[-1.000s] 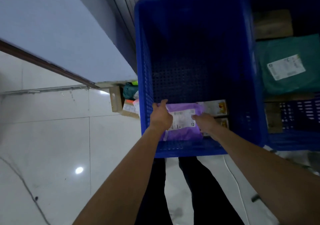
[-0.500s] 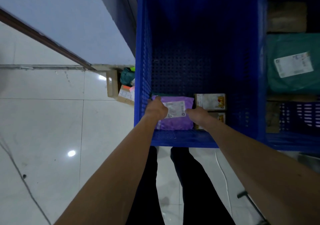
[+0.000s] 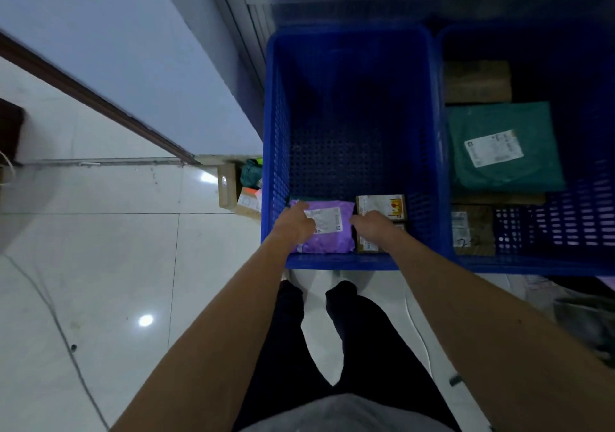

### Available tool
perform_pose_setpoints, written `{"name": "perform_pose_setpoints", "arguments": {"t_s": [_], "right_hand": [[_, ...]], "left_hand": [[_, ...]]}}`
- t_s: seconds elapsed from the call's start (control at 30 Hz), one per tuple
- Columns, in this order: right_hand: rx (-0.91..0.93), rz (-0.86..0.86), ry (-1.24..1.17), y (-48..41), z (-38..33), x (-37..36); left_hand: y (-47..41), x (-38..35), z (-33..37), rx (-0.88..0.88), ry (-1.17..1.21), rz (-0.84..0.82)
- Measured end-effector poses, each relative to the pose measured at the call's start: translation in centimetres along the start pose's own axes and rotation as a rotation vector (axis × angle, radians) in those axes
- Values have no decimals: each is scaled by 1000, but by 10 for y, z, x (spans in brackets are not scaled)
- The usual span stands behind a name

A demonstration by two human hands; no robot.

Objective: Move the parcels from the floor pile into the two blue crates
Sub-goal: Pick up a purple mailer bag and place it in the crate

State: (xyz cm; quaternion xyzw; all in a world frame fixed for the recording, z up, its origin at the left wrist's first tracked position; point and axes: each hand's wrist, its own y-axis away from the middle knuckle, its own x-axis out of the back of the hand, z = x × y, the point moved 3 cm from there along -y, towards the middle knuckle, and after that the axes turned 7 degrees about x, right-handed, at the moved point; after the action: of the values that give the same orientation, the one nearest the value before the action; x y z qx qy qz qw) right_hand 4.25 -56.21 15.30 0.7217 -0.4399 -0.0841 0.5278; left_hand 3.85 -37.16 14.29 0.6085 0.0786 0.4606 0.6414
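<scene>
A purple parcel (image 3: pixel 329 236) with a white label lies flat on the floor of the left blue crate (image 3: pixel 349 98), against its near wall. My left hand (image 3: pixel 294 223) grips the parcel's left edge and my right hand (image 3: pixel 372 227) holds its right edge. Two small printed boxes (image 3: pixel 382 206) sit just right of it, the nearer one partly hidden by my right hand. The right blue crate (image 3: pixel 549 266) holds a green parcel (image 3: pixel 502 152), a brown box (image 3: pixel 476 80) behind it and another brown box (image 3: pixel 472 228) in front.
Cardboard boxes (image 3: pixel 228 185) and a green bag (image 3: pixel 251 173) lie on the tiled floor in the gap between the left crate and the wall (image 3: pixel 133 48). A white cable (image 3: pixel 417 331) runs along the floor by my legs. Dark items (image 3: pixel 585 315) lie at the right.
The purple parcel has gone lower and now rests flat on the crate floor beside the small boxes. Both hands have stayed on its edges.
</scene>
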Motion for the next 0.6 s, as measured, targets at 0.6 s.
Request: {"name": "perform_pose_setpoints", "arguments": {"t_s": [0.6], "right_hand": [[183,-15,186,61,-92,-15]], "left_hand": [[93,96,-7,-39,365,62]]}}
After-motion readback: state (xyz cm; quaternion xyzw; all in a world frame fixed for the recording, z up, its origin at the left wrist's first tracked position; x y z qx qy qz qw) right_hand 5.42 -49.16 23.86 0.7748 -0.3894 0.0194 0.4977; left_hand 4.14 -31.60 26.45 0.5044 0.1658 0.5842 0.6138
